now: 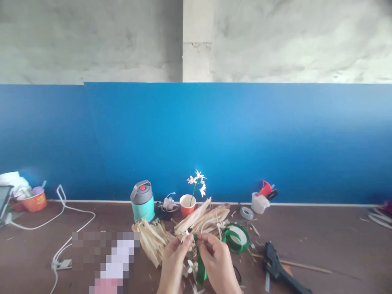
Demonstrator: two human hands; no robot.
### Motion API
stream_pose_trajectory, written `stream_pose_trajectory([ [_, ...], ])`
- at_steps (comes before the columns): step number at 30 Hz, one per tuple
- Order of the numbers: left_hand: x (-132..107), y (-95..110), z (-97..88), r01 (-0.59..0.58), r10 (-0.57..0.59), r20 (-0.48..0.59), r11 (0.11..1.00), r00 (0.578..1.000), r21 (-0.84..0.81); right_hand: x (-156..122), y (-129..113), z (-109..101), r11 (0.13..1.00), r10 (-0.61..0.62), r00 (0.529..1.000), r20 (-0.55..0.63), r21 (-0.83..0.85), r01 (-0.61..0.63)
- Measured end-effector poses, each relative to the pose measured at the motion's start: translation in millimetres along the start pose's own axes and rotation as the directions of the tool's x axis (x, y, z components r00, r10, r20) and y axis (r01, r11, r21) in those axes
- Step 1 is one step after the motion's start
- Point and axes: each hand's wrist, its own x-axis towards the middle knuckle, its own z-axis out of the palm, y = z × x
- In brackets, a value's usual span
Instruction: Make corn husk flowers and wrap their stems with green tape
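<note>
My left hand (177,259) is closed in a pinch on a small white flower (185,235), partly covered by the thumb and fingers. Right beside it, my right hand (216,259) pinches a green ribbon (201,269), which hangs down between the two hands. The fingertips nearly meet. Behind the right hand lies a roll of green ribbon (247,241). Pale dried husks (154,243) spread out around both hands, and loose white petals (191,266) lie below them. Farther back, an orange paper cup (187,208) holds a green stem with white flowers (199,176).
A teal flask (143,206) stands behind the husks. To the right lie a black glue gun (275,265), a thin stick (306,266) and a tape roll (246,212); a white container (259,204) holds tools. White cables (63,212) run along the left. A blue partition (232,139) borders the table.
</note>
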Motion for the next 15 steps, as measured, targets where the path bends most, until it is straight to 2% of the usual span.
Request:
stream_pose_trajectory([
  [2, 0, -1, 0.3, -0.004, 0.004, -0.003, 1.0, 1.0, 0.011, -1, 0, 1, 1.0, -0.012, 1.0, 0.007, 0.002, 0.012],
  [8, 2, -4, -6.5, -0.134, 0.134, 0.006, 0.985, 0.991, 0.111, -1, 4, 2, 0.997, 0.0, 1.0, 0.016, 0.073, -0.001],
  [12, 8, -1, -12.6, -0.146, 0.136, 0.063, 0.969, 0.989, 0.201, 5, 0, -2, 0.951, 0.145, 0.984, 0.107, 0.26, -0.169],
  [15, 11, 4, -13.9, -0.158, 0.135, 0.109, 0.958, 0.985, 0.24, 8, -7, -12, 0.834, 0.301, 0.916, 0.265, 0.393, -0.388],
])
